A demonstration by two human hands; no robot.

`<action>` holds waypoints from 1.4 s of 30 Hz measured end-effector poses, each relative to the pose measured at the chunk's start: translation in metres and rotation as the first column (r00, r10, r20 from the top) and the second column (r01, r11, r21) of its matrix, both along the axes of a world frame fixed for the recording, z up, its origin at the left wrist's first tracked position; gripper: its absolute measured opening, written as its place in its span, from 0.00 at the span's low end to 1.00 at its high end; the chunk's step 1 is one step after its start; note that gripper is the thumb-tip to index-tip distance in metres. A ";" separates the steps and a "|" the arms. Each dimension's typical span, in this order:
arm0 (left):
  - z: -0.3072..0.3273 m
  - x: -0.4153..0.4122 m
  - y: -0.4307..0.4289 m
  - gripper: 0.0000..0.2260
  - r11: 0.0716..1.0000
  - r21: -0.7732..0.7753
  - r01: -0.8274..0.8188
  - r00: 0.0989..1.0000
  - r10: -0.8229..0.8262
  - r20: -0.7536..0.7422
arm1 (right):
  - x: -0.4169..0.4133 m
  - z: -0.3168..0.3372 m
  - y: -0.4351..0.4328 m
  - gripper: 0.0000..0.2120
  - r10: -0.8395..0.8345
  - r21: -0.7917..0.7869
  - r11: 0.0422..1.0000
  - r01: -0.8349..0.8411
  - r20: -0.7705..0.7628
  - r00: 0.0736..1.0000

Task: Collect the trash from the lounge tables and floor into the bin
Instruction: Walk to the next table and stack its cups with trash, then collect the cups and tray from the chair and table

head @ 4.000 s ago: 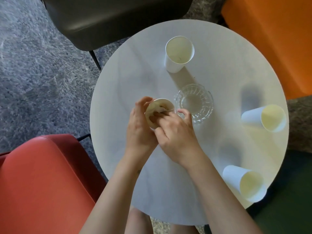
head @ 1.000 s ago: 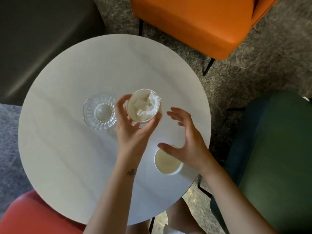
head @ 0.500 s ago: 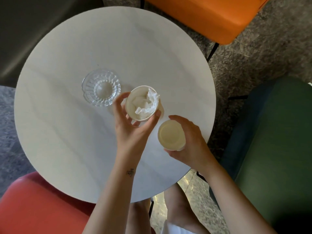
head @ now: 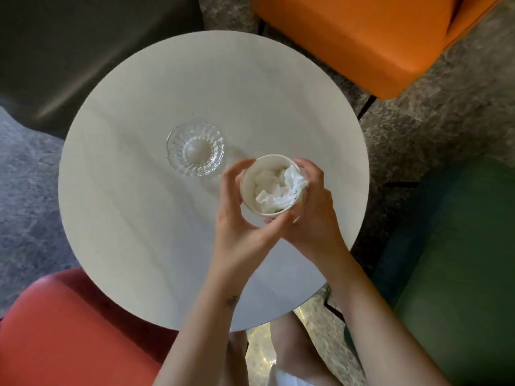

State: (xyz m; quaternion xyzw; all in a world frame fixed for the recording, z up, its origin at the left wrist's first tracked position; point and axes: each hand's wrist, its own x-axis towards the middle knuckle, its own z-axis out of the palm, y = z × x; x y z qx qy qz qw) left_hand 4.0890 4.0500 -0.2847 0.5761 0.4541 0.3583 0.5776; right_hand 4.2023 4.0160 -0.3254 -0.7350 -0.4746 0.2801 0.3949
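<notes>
Left hand [head: 237, 218] and right hand [head: 312, 215] both clasp the tissue-stuffed paper cup [head: 248, 188] over the tabletop [head: 139, 204], so I judge its trash gathered, binning yet to do

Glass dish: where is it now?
In the head view, the glass dish sits on the round table, left of the paper cup held by the left hand and right hand.

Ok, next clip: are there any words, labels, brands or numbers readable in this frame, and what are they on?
No readable text anywhere in the head view.
Paper cup: plain, with no print showing.
Glass dish: no markings.
Small dark mark on the left forearm: too small to read.
</notes>
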 end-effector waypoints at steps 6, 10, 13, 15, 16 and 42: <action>-0.011 -0.016 -0.005 0.31 0.997 -0.006 -0.072 0.997 0.072 -0.006 | -0.016 0.010 0.015 0.46 0.119 0.069 0.992 -0.110 -0.141 0.983; -0.006 -0.036 -0.002 0.33 0.986 0.026 -0.165 0.986 0.165 0.006 | -0.038 0.020 0.031 0.45 0.223 0.069 0.975 -0.213 -0.197 0.955; 0.003 -0.059 -0.001 0.31 0.961 0.016 -0.277 0.961 0.276 0.030 | -0.065 0.028 0.042 0.46 0.295 0.101 0.954 -0.282 -0.163 0.941; 0.008 -0.080 -0.001 0.30 0.929 0.014 -0.369 0.929 0.368 0.046 | -0.086 0.032 0.050 0.46 0.359 0.133 0.931 -0.341 -0.157 0.920; 0.010 -0.091 -0.002 0.30 0.913 0.014 -0.408 0.912 0.407 0.048 | -0.098 0.034 0.054 0.46 0.397 0.153 0.914 -0.375 -0.151 0.906; -0.027 -0.409 -0.201 0.30 0.029 0.104 -0.994 0.022 0.998 -0.064 | -0.484 0.000 -0.063 0.44 0.972 0.053 0.047 -0.997 -0.231 0.034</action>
